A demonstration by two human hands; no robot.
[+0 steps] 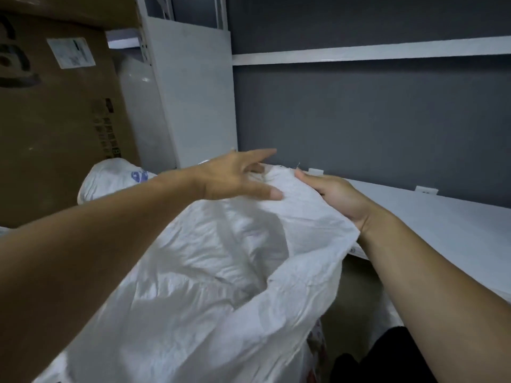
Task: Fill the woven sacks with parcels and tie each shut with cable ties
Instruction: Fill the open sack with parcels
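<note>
A large white woven sack (210, 272) fills the middle of the view, its mouth gaping and its top edge lifted toward the shelf. My right hand (337, 197) grips the raised far corner of the sack's rim, fingers curled under the fabric. My left hand (235, 178) hovers over the same rim with fingers spread and straight, the thumb lying on the cloth. Behind my left forearm sits a second white sack (110, 175) with blue print. No parcel or cable tie shows.
A big brown cardboard box (55, 106) with a shipping label stands at the left. A white shelf (428, 217) runs along the right under a dark grey wall, with a white upright panel (193, 92) behind the sacks.
</note>
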